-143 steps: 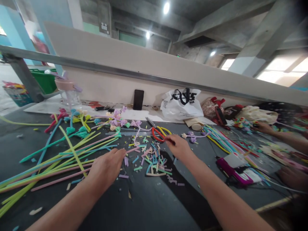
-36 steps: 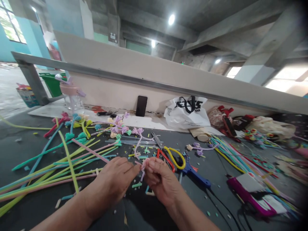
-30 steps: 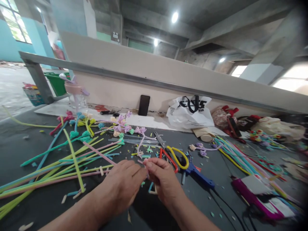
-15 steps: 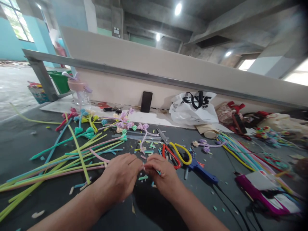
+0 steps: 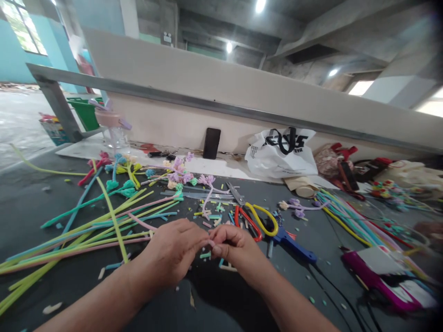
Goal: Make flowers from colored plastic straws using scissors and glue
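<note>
My left hand (image 5: 175, 251) and my right hand (image 5: 237, 249) meet over the dark table, fingertips nearly touching. Between them, both pinch a short pale pink chenille stem piece (image 5: 209, 243), mostly covered by the fingers. Just beyond lie cut bits of chenille stem (image 5: 218, 208) in several colours. Scissors (image 5: 265, 220) with red and yellow handles rest past my right hand, beside a blue glue gun (image 5: 294, 246). Left of my left hand is a loose spread of long chenille stems (image 5: 86, 235), mostly yellow-green, blue and pink. Chenille flowers (image 5: 180, 173) lie behind them.
A black phone (image 5: 211, 143) leans against the back panel. A white bag (image 5: 282, 159) and a paper roll (image 5: 304, 191) stand to its right. At the right lie more stems (image 5: 349, 216) and a purple-and-white device (image 5: 384, 281) with cables. A clear bottle (image 5: 112, 133) stands back left.
My right hand has turned slightly, with thumb and forefinger now in plainer view. More of the pink piece shows between the fingertips. The camera view has shifted a little.
</note>
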### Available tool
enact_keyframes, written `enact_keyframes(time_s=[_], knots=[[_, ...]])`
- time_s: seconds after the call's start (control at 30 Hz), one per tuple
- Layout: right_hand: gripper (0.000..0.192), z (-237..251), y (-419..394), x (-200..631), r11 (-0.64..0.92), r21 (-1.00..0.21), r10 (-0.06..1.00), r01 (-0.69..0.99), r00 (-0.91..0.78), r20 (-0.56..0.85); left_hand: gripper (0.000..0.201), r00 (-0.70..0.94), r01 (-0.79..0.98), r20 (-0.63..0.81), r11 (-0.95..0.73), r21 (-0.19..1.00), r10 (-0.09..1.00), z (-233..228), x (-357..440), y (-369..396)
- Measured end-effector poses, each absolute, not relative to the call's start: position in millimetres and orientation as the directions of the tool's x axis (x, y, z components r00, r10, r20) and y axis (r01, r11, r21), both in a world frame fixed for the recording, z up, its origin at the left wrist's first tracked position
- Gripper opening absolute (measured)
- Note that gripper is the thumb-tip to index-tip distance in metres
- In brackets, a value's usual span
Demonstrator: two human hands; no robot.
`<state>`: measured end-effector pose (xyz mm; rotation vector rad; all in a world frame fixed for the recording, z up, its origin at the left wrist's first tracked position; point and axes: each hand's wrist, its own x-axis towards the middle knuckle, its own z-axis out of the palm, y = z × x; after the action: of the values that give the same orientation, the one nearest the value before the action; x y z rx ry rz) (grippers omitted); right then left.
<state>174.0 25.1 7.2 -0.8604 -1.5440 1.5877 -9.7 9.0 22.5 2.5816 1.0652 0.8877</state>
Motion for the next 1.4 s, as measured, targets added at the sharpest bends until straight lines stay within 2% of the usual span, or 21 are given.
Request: enact_keyframes(time_s=[0.2, 0.37, 0.53, 0.8, 0.97, 1.07, 1.23, 1.4], knots=[[0.024, 7, 25, 172, -0.131, -0.989, 0.87, -0.066, -0.486, -0.083, 0.019, 0.55, 0.53, 0.479, -0.729, 0.433, 0.684, 21, -7, 7], [0.022, 8, 26, 173, -0.178, -0.966, 0.836, -0.189, -0.547, -0.047, 0.016, 0.489, 0.478, 0.516, -0.711, 0.516, 0.703, 22, -9, 7], [0.028, 8, 24, 174, -0.16, -0.981, 0.773, -0.105, -0.632, -0.058, 0.017, 0.457, 0.451, 0.588, -0.744, 0.494, 0.668, 18, -12, 7], [0.028, 7, 23, 172, -0.241, -0.967, 0.809, -0.084, -0.568, -0.152, 0.021, 0.497, 0.449, 0.593, -0.773, 0.449, 0.633, 16, -10, 6], [0.031, 3, 24, 173, -0.11, -0.994, 0.869, 0.004, -0.486, -0.098, 0.021, 0.48, 0.455, 0.596, -0.764, 0.458, 0.644, 15, -7, 7], [0.033, 8, 22, 172, 0.054, -0.99, 0.889, 0.133, -0.458, -0.013, 0.018, 0.476, 0.491, 0.572, -0.741, 0.458, 0.668, 12, -7, 7], [0.029, 17, 16, 171, 0.391, -0.848, 0.878, 0.357, -0.422, 0.227, 0.018, 0.464, 0.539, 0.497, -0.679, 0.5, 0.734, 14, -4, 3], [0.026, 16, 16, 172, 0.551, -0.733, 0.812, 0.399, -0.459, 0.36, 0.018, 0.403, 0.559, 0.378, -0.551, 0.62, 0.834, 28, 0, 0]])
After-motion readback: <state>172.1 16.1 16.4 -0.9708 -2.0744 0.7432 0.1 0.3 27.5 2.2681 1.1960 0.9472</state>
